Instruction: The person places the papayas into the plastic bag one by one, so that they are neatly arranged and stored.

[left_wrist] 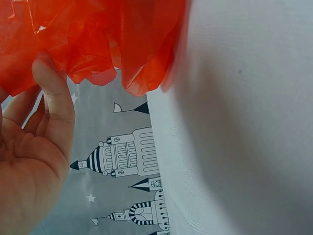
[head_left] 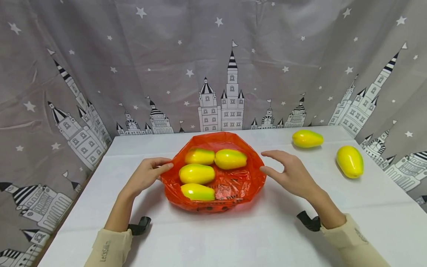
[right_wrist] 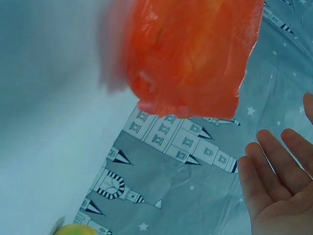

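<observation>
A red plastic bag (head_left: 235, 185) lies wide open on the white table, its mouth facing up and toward me. Inside it are several glossy yellow-green fruits that look like papayas (head_left: 197, 174), mostly on its left side. My left hand (head_left: 144, 176) pinches the bag's left rim between thumb and fingers; the fingertips are partly hidden by the plastic. On the other side, my right hand (head_left: 295, 176) is held beside the right rim, fingers loosely bent and thumb apart, holding nothing. The right wrist view shows this hand (right_wrist: 281, 186) separate from the bag (right_wrist: 195, 58).
Two more papaya-like fruits lie on the table's right side, one toward the back (head_left: 307, 138) and one nearer (head_left: 349, 161). A grey curtain (head_left: 160, 74) printed with castles and stars hangs behind the white table (head_left: 213, 237). Black straps (head_left: 140, 226) circle both wrists.
</observation>
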The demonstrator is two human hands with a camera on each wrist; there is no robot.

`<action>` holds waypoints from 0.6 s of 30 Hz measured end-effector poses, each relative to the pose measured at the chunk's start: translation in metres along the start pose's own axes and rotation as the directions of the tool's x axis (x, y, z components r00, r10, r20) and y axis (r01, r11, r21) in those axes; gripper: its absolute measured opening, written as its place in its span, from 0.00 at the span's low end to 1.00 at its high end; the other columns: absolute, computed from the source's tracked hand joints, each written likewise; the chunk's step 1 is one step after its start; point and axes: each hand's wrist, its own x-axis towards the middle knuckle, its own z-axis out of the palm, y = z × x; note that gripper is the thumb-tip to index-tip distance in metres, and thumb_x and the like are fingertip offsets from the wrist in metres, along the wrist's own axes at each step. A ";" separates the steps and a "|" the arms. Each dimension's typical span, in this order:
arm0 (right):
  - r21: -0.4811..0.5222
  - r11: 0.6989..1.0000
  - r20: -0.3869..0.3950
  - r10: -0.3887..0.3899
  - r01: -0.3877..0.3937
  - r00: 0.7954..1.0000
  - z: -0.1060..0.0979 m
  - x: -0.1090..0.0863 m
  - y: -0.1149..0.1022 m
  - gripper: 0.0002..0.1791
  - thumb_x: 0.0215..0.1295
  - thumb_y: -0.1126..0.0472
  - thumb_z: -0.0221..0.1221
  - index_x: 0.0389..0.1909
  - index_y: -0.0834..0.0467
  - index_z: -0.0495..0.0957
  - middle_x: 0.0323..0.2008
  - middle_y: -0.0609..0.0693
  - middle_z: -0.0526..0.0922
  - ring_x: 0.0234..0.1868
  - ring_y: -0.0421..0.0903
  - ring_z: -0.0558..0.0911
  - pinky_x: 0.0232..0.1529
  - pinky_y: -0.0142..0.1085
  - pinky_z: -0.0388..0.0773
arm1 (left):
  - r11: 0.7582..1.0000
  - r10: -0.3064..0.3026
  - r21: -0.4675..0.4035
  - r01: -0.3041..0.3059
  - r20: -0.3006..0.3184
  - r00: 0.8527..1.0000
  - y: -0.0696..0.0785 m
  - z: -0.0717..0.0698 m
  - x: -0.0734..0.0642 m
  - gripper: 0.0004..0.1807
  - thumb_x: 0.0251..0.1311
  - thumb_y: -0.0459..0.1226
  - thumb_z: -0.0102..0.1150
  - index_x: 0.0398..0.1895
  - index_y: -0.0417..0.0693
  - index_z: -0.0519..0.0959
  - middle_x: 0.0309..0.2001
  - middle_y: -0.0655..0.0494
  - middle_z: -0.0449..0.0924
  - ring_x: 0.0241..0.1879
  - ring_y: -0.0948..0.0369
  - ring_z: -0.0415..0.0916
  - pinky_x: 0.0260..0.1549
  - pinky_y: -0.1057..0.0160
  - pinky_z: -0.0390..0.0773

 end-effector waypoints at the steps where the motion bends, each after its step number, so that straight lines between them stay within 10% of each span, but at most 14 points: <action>1: -0.006 1.000 -0.007 0.003 -0.003 1.000 -0.001 -0.002 0.001 0.22 0.60 0.62 0.69 0.55 0.64 0.80 0.52 0.56 0.83 0.56 0.55 0.79 0.54 0.53 0.76 | 1.000 0.001 0.000 -0.001 0.000 1.000 0.000 0.000 0.000 0.23 0.71 0.41 0.55 0.58 0.29 0.76 0.50 0.39 0.82 0.37 0.55 0.80 0.35 0.63 0.82; 18: -0.086 0.995 -0.097 0.041 -0.050 0.994 -0.017 -0.025 0.024 0.22 0.59 0.64 0.69 0.54 0.65 0.79 0.55 0.59 0.80 0.59 0.57 0.76 0.56 0.55 0.72 | 1.000 -0.004 0.009 0.004 -0.003 1.000 -0.001 0.001 0.000 0.23 0.71 0.40 0.55 0.58 0.29 0.76 0.50 0.38 0.81 0.37 0.55 0.81 0.35 0.63 0.82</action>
